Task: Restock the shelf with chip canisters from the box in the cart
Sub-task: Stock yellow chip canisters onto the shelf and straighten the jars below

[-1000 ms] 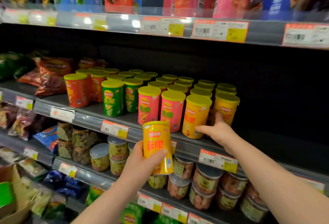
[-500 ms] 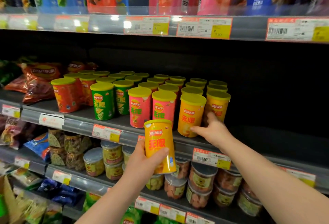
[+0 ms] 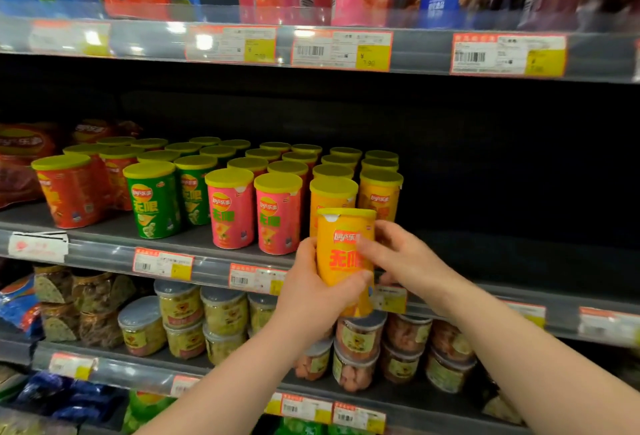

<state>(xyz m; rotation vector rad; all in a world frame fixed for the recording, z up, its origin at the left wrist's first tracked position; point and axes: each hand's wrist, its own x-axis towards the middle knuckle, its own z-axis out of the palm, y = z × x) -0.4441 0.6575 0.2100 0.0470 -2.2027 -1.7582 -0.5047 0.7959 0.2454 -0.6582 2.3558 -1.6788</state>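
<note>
Left hand [image 3: 311,299], right hand [image 3: 408,261] gripping one yellow canister [image 3: 341,261], two front pink canisters [image 3: 231,216]

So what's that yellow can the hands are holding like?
The yellow canister is a tall round tube, glossy, with red characters and a yellow lid with a white tab. It is upright, held before the middle shelf's edge. The left hand grips its lower half; the right hand curls round the upper right side.
</note>
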